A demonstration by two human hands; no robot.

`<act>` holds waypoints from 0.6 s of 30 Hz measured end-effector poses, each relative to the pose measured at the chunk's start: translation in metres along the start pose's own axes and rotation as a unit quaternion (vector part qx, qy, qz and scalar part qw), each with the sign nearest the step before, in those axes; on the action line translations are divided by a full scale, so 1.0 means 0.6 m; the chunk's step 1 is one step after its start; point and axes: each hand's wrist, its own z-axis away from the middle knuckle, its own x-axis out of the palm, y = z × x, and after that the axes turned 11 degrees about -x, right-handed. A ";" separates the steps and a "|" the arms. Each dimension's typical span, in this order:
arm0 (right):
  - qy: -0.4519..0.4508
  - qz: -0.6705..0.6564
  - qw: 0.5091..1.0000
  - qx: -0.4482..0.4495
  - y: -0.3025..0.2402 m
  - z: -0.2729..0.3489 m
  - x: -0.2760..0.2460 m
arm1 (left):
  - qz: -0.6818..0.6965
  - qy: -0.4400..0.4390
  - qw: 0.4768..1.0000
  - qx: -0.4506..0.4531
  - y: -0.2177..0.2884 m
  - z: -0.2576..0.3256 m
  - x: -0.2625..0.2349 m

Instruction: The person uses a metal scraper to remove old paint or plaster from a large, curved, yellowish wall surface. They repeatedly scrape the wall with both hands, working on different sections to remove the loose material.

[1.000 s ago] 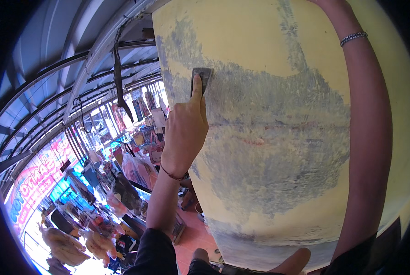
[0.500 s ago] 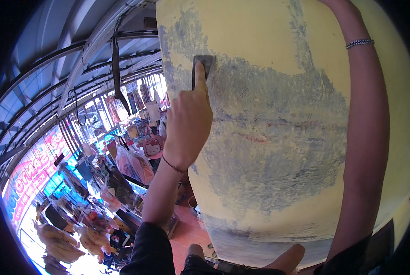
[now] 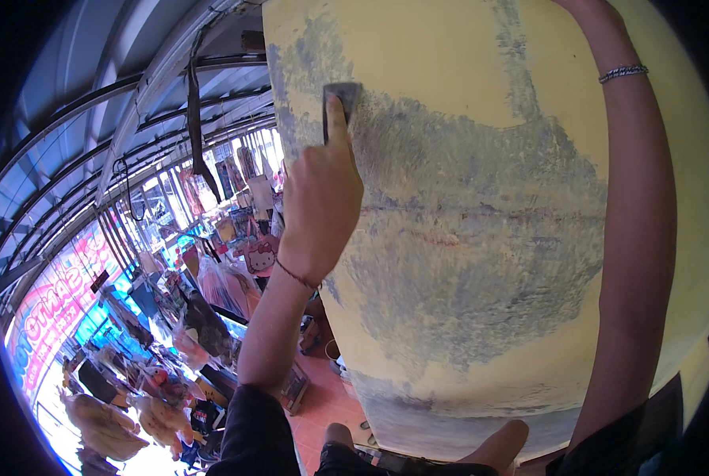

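Note:
My left hand (image 3: pixel 320 198) is closed round a flat, dark scraper (image 3: pixel 343 97), its index finger stretched along the blade. The blade lies against a tall, pale yellow wall (image 3: pixel 438 47), close to its left edge. Grey, rough patches (image 3: pixel 465 301) spread over the middle of this surface, crossed by a thin reddish crack line. Only the base of my right hand (image 3: pixel 583 6) shows at the top edge; its fingers are out of sight. The right forearm, with a silver bracelet, runs upward in front of the wall.
To the left, hanging bags and goods (image 3: pixel 228 285) crowd a stall under a metal roof (image 3: pixel 69 87). A dark strap (image 3: pixel 195 119) hangs from the roof frame. Below are a red tiled floor (image 3: pixel 323 389) and my knee (image 3: pixel 501 444) near the wall's foot.
My left hand has shifted slightly up and to the left with the scraper. The view has tilted a little; my right arm stays nearly where it was.

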 end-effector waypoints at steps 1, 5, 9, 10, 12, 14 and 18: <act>-0.010 -0.004 1.000 -0.008 0.001 -0.001 -0.001 | -0.030 -0.029 0.999 -0.015 0.000 0.000 0.001; -0.013 -0.005 1.000 -0.014 0.001 0.002 -0.005 | -0.067 -0.007 0.998 0.011 -0.002 0.005 0.008; 0.083 0.019 0.996 -0.022 -0.014 0.009 -0.001 | -0.058 -0.001 0.998 0.017 0.002 0.010 0.017; 0.046 0.002 0.999 -0.027 -0.010 0.011 -0.006 | -0.072 -0.001 0.997 0.010 0.002 0.009 0.018; -0.026 -0.029 0.999 -0.032 -0.005 0.011 -0.010 | -0.101 -0.033 0.994 0.000 0.001 0.006 0.020; 0.003 -0.025 0.999 -0.036 0.000 0.009 -0.011 | -0.082 0.015 0.996 0.024 -0.002 0.003 0.021; -0.011 -0.007 1.000 -0.021 0.001 0.002 -0.006 | -0.065 -0.029 0.997 0.035 -0.012 0.007 0.019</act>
